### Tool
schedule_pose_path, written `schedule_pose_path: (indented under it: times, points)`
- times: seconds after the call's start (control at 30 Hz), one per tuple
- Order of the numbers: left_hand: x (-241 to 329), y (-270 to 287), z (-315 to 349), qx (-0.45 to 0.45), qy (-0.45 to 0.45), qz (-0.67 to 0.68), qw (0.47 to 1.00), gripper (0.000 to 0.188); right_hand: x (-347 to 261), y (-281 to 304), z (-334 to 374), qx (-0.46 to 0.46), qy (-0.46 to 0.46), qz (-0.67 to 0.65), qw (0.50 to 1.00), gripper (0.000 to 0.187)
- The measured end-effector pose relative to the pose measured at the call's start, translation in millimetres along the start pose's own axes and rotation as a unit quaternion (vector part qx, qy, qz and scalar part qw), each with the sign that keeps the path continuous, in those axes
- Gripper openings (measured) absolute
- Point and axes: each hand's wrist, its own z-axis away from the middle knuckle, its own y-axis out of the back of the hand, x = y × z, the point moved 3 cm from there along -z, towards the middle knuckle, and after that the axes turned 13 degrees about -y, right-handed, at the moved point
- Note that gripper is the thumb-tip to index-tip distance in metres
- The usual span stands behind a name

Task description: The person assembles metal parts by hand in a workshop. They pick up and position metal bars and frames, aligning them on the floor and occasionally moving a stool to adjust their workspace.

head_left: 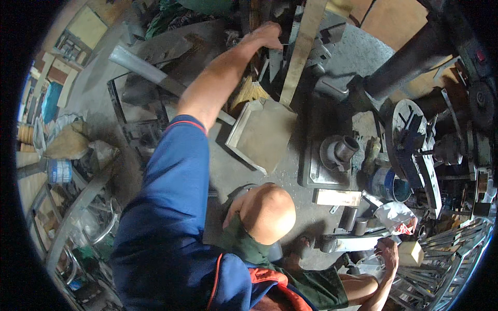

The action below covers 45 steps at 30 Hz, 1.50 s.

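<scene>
Hanging at the top, head view: there's the left grip, fingers bent down close to a broom and some narrow metal strips; whether it's clenched on anything, I can't tell from here.
Broom: bristles fanned out just past the shallow pan; light, I'd say, springy at the bottom, best taken by its handle.
Metal strips: lying beside the long wooden strip; thin, probably stiff, maybe slippery and sharp along the edges, so take the flat faces.
Shallow pan: out on the floor, rim raised on the near left side; rigid sheet, likely easy to lift. The wooden strip meets its far edge and would make the handle, if they're joined.
Right grip: over at lower right, curled just beside a pale block; contents hidden, can't call it.
Pale block: firm-looking, not fragile; grasp across opposite sides.
</scene>
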Motion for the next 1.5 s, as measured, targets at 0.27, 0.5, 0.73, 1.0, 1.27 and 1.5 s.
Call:
schedule_pose_path:
  times: [0.27, 0.5, 0.73, 1.0, 1.27, 1.5]
  points:
    - [9, 138, 61, 0.053, 0.009, 0.104, 0.993, 0.048, 26, 16, -10, 0.005, 0.011, 0.008, 1.0, 0.03]
    - [-10, 169, 97, -0.02, 0.077, 0.124, 0.989, 0.056, 5, 5, -11, 0.009, 0.014, 0.025, 1.0, 0.029]
    - [-71, 81, 94, -0.015, 0.116, 0.051, 0.992, 0.044, 14, 15, -8, 0.009, 0.01, 0.009, 1.0, 0.029]
    - [-45, 120, 100, 0.063, 0.132, 0.183, 0.972, 0.038, 2, 12, 8, 0.03, -0.016, 0.02, 0.999, 0.034]
    - [-89, 112, 88, 0.152, 0.102, 0.077, 0.98, 0.049, 5, 8, -10, 0.013, 0.007, 0.041, 0.999, 0.025]
    - [-79, 44, 117, 0.056, 0.341, 0.162, 0.924, 0.032, -2, 6, 1, 0.026, -0.005, 0.027, 0.999, 0.027]
